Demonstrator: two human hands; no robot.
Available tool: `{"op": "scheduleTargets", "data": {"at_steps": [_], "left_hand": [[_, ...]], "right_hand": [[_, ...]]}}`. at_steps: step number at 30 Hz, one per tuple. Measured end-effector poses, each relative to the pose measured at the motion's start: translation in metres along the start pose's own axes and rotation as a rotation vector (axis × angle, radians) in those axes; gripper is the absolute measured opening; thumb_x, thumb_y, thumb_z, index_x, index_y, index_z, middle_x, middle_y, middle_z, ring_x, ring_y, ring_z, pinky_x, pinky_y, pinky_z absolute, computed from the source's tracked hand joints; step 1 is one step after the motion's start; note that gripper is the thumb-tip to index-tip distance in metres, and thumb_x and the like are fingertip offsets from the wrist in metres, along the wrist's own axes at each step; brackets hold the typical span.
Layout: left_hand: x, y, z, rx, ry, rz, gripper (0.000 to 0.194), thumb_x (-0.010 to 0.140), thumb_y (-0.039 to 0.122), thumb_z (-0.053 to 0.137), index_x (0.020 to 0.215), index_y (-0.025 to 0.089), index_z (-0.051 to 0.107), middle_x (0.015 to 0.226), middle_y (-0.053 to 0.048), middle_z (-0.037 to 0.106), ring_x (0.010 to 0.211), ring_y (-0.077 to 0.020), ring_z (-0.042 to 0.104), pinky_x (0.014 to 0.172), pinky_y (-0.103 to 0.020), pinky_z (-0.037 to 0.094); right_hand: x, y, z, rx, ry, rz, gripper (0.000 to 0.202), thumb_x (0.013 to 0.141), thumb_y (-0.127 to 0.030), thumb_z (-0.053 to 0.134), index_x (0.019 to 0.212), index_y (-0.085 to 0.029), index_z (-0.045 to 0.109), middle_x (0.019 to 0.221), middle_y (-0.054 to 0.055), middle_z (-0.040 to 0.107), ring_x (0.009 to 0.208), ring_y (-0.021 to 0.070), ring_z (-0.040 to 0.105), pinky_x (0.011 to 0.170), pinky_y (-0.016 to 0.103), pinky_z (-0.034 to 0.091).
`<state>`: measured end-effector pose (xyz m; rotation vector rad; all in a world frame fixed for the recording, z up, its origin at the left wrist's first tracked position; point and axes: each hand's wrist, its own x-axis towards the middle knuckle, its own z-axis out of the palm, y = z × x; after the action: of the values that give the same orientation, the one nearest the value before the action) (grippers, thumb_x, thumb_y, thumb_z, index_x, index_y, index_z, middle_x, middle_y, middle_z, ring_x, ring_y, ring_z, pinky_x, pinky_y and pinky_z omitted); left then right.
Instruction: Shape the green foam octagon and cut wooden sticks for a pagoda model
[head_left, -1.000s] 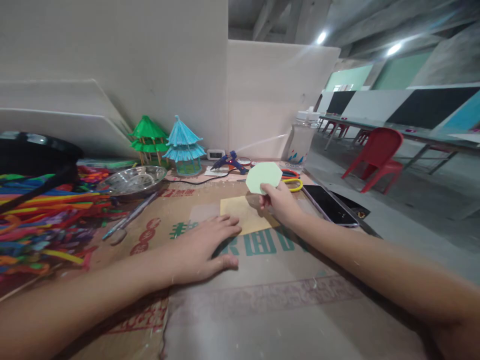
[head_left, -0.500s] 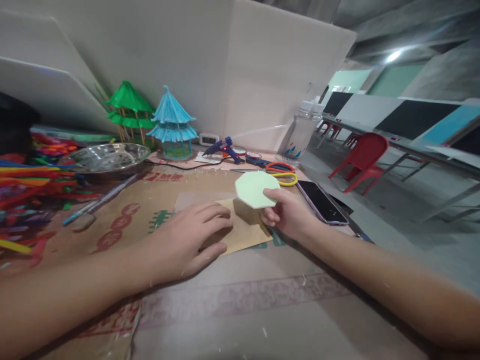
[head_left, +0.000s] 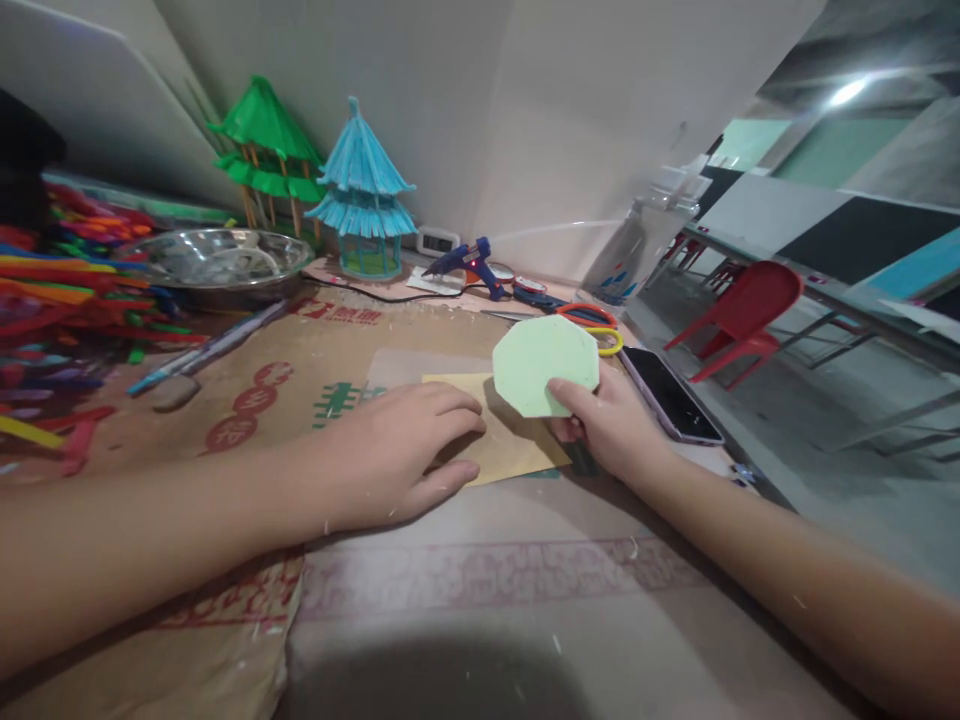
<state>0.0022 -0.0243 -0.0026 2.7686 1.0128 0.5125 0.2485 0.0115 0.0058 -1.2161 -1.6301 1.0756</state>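
the right hand grips a pale green octagon between thumb and fingers, above yellow paper; the left hand, open with fingers loosely curled, rests at the paper's edge, a glue gun beyond.

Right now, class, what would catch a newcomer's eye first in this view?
Probably the pale green octagon, held up in the right hand near the middle. Next, the two little tiered pavilions behind, one green and one blue, and the heap of bright strips at far left.
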Motion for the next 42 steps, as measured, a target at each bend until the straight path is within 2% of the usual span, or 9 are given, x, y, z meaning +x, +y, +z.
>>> {"op": "scheduleTargets", "data": {"at_steps": [3,6,13,16,21,29,36,39,42], "left_hand": [[0.001,0.000,0.002,0.019,0.011,0.016,0.033,0.099,0.039,0.050,0.119,0.018,0.065,0.125,-0.011,0.066,0.114,-0.0275,0.061,0.100,-0.044,0.048],[0.002,0.000,0.002,0.030,-0.002,0.026,0.032,0.099,0.037,0.049,0.117,0.017,0.065,0.123,-0.011,0.066,0.113,-0.0277,0.061,0.098,-0.043,0.048],[0.001,0.000,0.001,0.033,-0.003,0.023,0.030,0.098,0.037,0.050,0.115,0.017,0.066,0.124,-0.012,0.065,0.113,-0.0283,0.062,0.098,-0.043,0.049],[0.002,-0.001,0.001,0.019,-0.008,0.026,0.030,0.099,0.036,0.048,0.114,0.017,0.066,0.124,-0.012,0.065,0.114,-0.0290,0.062,0.098,-0.044,0.049],[0.003,0.001,0.000,0.025,-0.020,0.012,0.031,0.099,0.036,0.047,0.111,0.015,0.067,0.116,-0.013,0.066,0.110,-0.0298,0.062,0.096,-0.045,0.049],[0.003,0.002,0.001,0.056,-0.037,0.001,0.033,0.101,0.037,0.045,0.116,0.016,0.065,0.120,-0.013,0.065,0.112,-0.0286,0.061,0.097,-0.045,0.050],[0.004,0.005,-0.001,0.025,-0.033,-0.007,0.028,0.098,0.033,0.049,0.111,0.015,0.066,0.112,-0.012,0.066,0.107,-0.0280,0.062,0.092,-0.044,0.051],[0.003,0.004,-0.001,-0.045,-0.011,-0.016,0.028,0.097,0.032,0.052,0.114,0.015,0.066,0.116,-0.011,0.066,0.110,-0.0267,0.061,0.095,-0.041,0.050],[0.003,-0.002,0.000,-0.150,0.028,-0.063,0.028,0.096,0.033,0.056,0.116,0.018,0.067,0.121,-0.008,0.068,0.115,-0.0261,0.061,0.099,-0.040,0.048]], "right_hand": [[-0.003,0.003,0.004,-0.342,0.041,-0.189,0.034,0.075,-0.034,0.066,0.106,-0.022,0.057,0.088,0.006,0.071,0.082,0.0244,0.066,0.072,0.036,0.052],[0.000,0.005,0.010,-0.505,-0.035,-0.251,0.035,0.084,-0.042,0.058,0.112,-0.020,0.059,0.112,0.013,0.070,0.105,0.0310,0.063,0.091,0.046,0.048],[-0.013,-0.024,-0.002,-0.685,-0.213,-0.270,0.007,0.082,-0.029,0.055,0.084,-0.023,0.059,0.073,0.003,0.066,0.070,0.0207,0.059,0.066,0.032,0.044],[-0.022,-0.031,-0.004,-0.771,-0.302,-0.286,0.013,0.082,-0.027,0.053,0.070,-0.023,0.052,0.061,0.000,0.057,0.056,0.0160,0.049,0.057,0.029,0.036],[-0.004,-0.010,0.015,-0.816,-0.120,-0.329,0.015,0.085,-0.036,0.049,0.084,-0.022,0.055,0.072,0.005,0.061,0.064,0.0195,0.050,0.059,0.030,0.035],[-0.025,-0.023,0.001,-0.730,-0.297,-0.299,0.011,0.085,-0.029,0.048,0.087,-0.022,0.057,0.082,0.006,0.066,0.069,0.0196,0.057,0.064,0.031,0.040],[0.017,-0.007,0.029,-0.740,-0.110,-0.347,0.010,0.081,-0.029,0.051,0.086,-0.022,0.055,0.074,0.005,0.062,0.067,0.0202,0.051,0.064,0.031,0.037],[0.038,-0.005,0.036,-0.552,-0.082,-0.301,0.005,0.077,-0.027,0.053,0.077,-0.022,0.051,0.063,0.001,0.057,0.059,0.0170,0.048,0.060,0.030,0.037],[0.036,-0.010,0.027,-0.123,-0.100,-0.068,0.013,0.076,-0.033,0.056,0.073,-0.023,0.048,0.047,-0.006,0.044,0.043,0.0116,0.037,0.046,0.026,0.028]]}}
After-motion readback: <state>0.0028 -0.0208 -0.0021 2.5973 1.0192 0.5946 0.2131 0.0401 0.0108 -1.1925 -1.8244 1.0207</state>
